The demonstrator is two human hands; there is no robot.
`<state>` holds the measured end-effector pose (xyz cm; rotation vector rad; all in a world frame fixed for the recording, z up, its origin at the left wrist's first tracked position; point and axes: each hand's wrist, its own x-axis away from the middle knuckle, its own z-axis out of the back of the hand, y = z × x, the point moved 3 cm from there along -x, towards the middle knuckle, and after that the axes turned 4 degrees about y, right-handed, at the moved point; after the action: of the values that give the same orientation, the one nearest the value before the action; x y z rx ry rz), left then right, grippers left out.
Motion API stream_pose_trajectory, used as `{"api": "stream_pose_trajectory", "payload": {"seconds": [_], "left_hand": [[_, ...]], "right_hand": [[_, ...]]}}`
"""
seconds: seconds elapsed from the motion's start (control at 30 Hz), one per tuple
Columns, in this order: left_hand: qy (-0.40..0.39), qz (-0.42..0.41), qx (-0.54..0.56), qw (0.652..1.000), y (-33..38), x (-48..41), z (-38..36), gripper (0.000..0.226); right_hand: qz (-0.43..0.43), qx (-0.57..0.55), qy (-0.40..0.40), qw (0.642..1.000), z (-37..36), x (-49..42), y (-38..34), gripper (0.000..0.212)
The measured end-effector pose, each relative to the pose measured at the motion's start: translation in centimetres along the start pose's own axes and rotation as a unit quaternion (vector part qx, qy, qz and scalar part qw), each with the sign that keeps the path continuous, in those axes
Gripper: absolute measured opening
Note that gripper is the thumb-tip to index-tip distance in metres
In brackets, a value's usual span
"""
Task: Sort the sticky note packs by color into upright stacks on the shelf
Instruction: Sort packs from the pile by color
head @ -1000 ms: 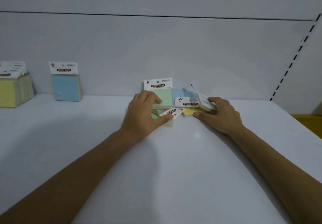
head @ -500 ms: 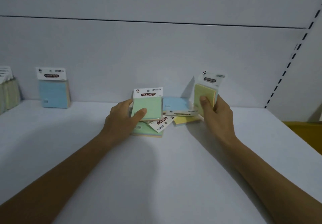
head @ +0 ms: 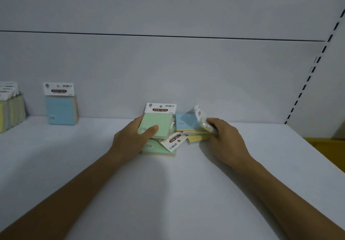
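My left hand (head: 132, 139) holds a green sticky note pack (head: 158, 124) upright at the middle of the white shelf (head: 168, 193), thumb across its front. Under it lies another green pack (head: 156, 149) with a white header card (head: 173, 140). My right hand (head: 222, 137) grips a pack in clear wrapping (head: 202, 120), tilted and seen edge-on, its colour blurred. A blue pack (head: 184, 124) and a yellow pack (head: 197, 138) lie flat beside that hand.
An upright blue pack (head: 60, 107) stands against the back wall at the left. A row of several upright yellowish packs (head: 11, 109) stands at the far left edge. A slotted upright rail (head: 315, 62) bounds the shelf at the right.
My right hand has lowered and tilted its pack from upright down toward the pile. My left hand has kept the green pack upright, shifting it slightly.
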<state>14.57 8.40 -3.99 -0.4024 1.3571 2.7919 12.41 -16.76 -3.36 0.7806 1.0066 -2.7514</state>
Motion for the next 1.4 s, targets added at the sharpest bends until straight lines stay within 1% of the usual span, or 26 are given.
{"api": "stream_pose_trajectory", "payload": {"seconds": [0.07, 0.13, 0.2, 0.27, 0.33, 0.37, 0.4, 0.47, 0.53, 0.63, 0.7, 0.77, 0.87, 0.9, 0.97, 1.13, 1.23, 1.3, 1.4], "left_hand": [[0.012, 0.001, 0.040, 0.999, -0.1, 0.0, 0.2, 0.046], [0.040, -0.007, 0.098, 0.994, -0.1, 0.1, 0.5, 0.055], [0.071, -0.019, 0.138, 0.988, 0.0, 0.2, 0.8, 0.061], [0.097, -0.032, 0.154, 0.983, 0.0, 0.2, 1.0, 0.059], [0.118, -0.039, 0.159, 0.979, -0.1, 0.0, 1.1, 0.056], [0.124, -0.041, 0.163, 0.978, -0.2, 0.0, 1.1, 0.056], [0.126, -0.041, 0.167, 0.977, -0.2, 0.0, 1.1, 0.056], [0.132, -0.036, 0.181, 0.974, -0.4, -0.1, 1.2, 0.057], [0.145, -0.027, 0.193, 0.970, -0.6, -0.1, 1.3, 0.057], [0.163, -0.008, 0.194, 0.967, -0.7, 0.0, 1.4, 0.058], [0.165, -0.001, 0.185, 0.969, -0.7, 0.0, 1.4, 0.058], [0.165, 0.008, 0.182, 0.969, -0.6, 0.0, 1.4, 0.059], [0.159, 0.039, 0.209, 0.964, -0.6, 0.2, 1.6, 0.066], [0.157, 0.053, 0.220, 0.961, -0.7, 0.2, 1.7, 0.066], [0.149, 0.072, 0.227, 0.960, -0.7, 0.4, 2.0, 0.052], [0.161, 0.100, 0.246, 0.951, -0.7, 1.6, 3.4, 0.026], [0.144, 0.092, 0.223, 0.960, -1.5, 2.6, 5.4, 0.025], [0.142, 0.083, 0.197, 0.966, -2.3, 3.5, 7.7, 0.027], [0.146, 0.078, 0.192, 0.967, -4.2, 5.1, 11.9, 0.028]], "right_hand": [[-0.018, -0.085, 0.045, 0.995, 0.5, -0.1, -0.3, 0.034], [-0.041, -0.190, 0.083, 0.977, 1.2, -0.4, -0.5, 0.034], [-0.072, -0.274, 0.125, 0.951, 1.8, -0.7, -0.2, 0.025], [-0.120, -0.363, 0.147, 0.912, 2.1, -1.0, 0.3, 0.019], [-0.177, -0.471, 0.119, 0.856, 1.6, -0.9, 0.6, 0.016], [-0.202, -0.503, 0.095, 0.835, 1.2, -0.8, 0.5, 0.014], [-0.213, -0.509, 0.066, 0.831, 0.7, -0.6, 0.4, 0.013], [-0.209, -0.464, 0.013, 0.861, -0.4, -0.2, 0.3, 0.011], [-0.188, -0.424, -0.006, 0.886, -0.9, -0.1, 0.2, 0.012], [-0.160, -0.404, -0.002, 0.901, -1.0, -0.2, 0.1, 0.013], [-0.149, -0.371, -0.001, 0.917, -1.0, 0.0, 0.0, 0.011], [-0.133, -0.338, 0.000, 0.932, -1.0, 0.3, -0.4, 0.013], [-0.094, -0.308, 0.027, 0.947, -0.6, 0.5, -1.5, 0.013], [-0.083, -0.299, 0.035, 0.950, -0.4, 0.6, -2.1, 0.012], [-0.074, -0.297, 0.036, 0.951, 0.0, 0.7, -3.2, 0.012], [-0.045, -0.301, -0.006, 0.952, 0.1, 1.1, -6.8, 0.011], [-0.058, -0.346, -0.021, 0.936, -0.7, 1.9, -9.4, 0.019], [-0.075, -0.370, -0.037, 0.925, -2.0, 2.5, -11.0, 0.019], [-0.105, -0.385, -0.065, 0.914, -4.7, 3.7, -14.1, 0.020]]}}
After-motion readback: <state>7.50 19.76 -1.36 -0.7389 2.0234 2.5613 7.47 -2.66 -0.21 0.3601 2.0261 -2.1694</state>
